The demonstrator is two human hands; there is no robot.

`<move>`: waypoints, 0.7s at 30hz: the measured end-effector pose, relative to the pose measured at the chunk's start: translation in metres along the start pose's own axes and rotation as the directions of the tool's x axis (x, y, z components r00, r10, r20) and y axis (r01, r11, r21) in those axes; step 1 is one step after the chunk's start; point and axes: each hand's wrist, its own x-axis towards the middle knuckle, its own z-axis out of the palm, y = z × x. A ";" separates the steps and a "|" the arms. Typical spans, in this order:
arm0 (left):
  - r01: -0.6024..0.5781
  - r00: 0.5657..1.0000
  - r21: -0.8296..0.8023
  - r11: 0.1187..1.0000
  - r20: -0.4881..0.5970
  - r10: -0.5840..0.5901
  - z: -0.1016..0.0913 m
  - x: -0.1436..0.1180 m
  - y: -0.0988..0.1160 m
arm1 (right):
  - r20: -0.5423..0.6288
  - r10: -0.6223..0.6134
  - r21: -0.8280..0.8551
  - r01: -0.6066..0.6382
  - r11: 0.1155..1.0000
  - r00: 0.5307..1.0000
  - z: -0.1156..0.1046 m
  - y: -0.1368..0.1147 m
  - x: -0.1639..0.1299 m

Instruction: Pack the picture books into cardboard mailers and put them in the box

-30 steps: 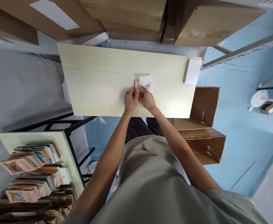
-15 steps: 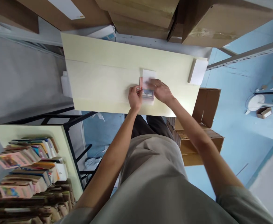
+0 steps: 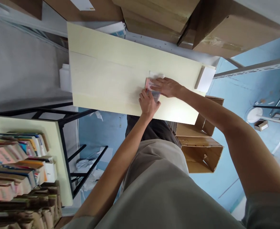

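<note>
Seen from above, a person in a grey-green shirt works at a table; clock directions are taken from the two hands. At eight o'clock, rows of books (image 3: 13, 152) stand packed together on a lower, pale side table (image 3: 65, 187). At nine o'clock, a white container (image 3: 65, 78) sits just beyond the left end of the long cream tabletop (image 3: 106, 82). Between ten and eleven, a white box with blue markings (image 3: 113, 29) lies behind the table's far edge.

Near the tabletop's middle, the left hand (image 3: 148, 103) is half curled, its thumb spread to the side, at the near end of a small pink-edged booklet (image 3: 147, 83); whether it grips cannot be told. The booklet lies beneath both hands, mostly covered. The right hand (image 3: 167, 87) reaches in from three o'clock, fingers extended and laid across it, not closed around anything visible.

Large cardboard boxes (image 3: 159, 17) stand at twelve o'clock. Between four and five, below the tabletop, are open cardboard boxes (image 3: 203, 154). At three, a white block (image 3: 205, 79) rests by the tabletop's right end.
</note>
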 end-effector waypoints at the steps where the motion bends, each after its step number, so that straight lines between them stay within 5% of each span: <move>1: -0.002 1.000 -0.026 1.000 -0.006 0.002 0.000 0.000 0.000 | 0.017 -0.011 -0.020 0.012 1.000 1.000 -0.003 -0.004 -0.002; 13: -0.087 0.995 -0.097 0.991 0.048 0.092 -0.020 -0.020 -0.019 | 0.124 -0.141 -0.138 0.158 0.978 0.982 -0.022 -0.001 0.016; 18: -0.081 0.995 -0.207 0.975 0.034 0.089 -0.022 -0.035 -0.026 | 0.006 -0.014 0.042 0.014 0.999 1.000 -0.031 0.006 0.034; 21: 0.033 0.999 -0.267 0.963 0.041 -0.023 -0.028 -0.042 -0.029 | 0.010 0.043 0.133 -0.044 0.990 0.999 -0.042 0.013 0.056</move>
